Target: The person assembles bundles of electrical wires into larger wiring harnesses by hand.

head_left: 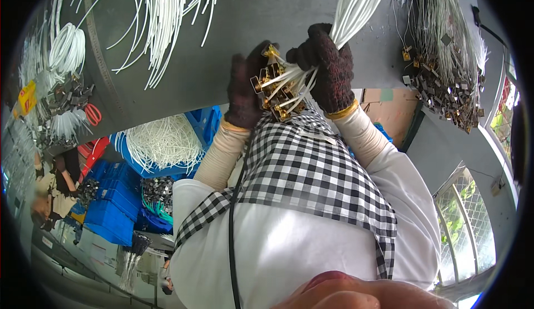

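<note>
My right hand (pixel 331 70), in a dark knitted glove, is closed round a bundle of white wires (pixel 359 11) over the table's near edge. Below the grip the wires end in a cluster of small brass-coloured square metal pieces (pixel 276 83). Close against the left side of that cluster is my left hand (pixel 245 89), also gloved, with its fingers stretched out. The metal pieces hide part of its palm side.
Loose white wires (pixel 161 25) lie on the dark table (pixel 239 8) at the far left, near a steel ruler (pixel 100 58) and red scissors (pixel 93 114). More wires with metal ends (pixel 445 81) hang at right. A blue bin of white wires (pixel 161 142) stands below left; another person (pixel 64 181) is beyond.
</note>
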Available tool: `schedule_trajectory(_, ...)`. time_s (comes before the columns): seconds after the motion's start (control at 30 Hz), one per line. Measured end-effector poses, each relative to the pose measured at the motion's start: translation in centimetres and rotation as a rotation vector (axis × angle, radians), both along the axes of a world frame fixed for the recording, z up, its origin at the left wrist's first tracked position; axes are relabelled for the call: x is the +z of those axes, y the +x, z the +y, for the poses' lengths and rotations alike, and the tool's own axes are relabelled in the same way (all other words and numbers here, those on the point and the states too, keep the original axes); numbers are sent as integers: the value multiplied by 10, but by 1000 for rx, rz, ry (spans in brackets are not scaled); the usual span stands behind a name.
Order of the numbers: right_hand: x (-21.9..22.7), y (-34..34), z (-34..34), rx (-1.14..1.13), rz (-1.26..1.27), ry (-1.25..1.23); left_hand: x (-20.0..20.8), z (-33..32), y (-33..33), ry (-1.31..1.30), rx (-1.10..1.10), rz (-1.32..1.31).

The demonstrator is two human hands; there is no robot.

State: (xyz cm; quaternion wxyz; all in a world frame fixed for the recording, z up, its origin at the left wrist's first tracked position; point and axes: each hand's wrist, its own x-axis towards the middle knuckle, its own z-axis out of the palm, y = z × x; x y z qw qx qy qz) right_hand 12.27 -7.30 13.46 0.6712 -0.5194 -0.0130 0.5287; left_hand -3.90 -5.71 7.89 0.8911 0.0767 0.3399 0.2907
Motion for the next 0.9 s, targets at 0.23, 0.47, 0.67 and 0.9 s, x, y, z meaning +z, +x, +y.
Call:
schedule_trajectory(0.23,-7,2,12,74,-200,-125,12,3,10,-277,93,-122)
schedule_trajectory(0.47,-3,12,13,106,-166,-56,6,17,-10,-50,126,238)
schedule_trajectory(0.67,0,-2,6,123,-251,-69,43,-3,11,-137,50,165)
schedule_trajectory(0.9,10,3,5,145,-280,-86,19,25,-8,-137,0,209)
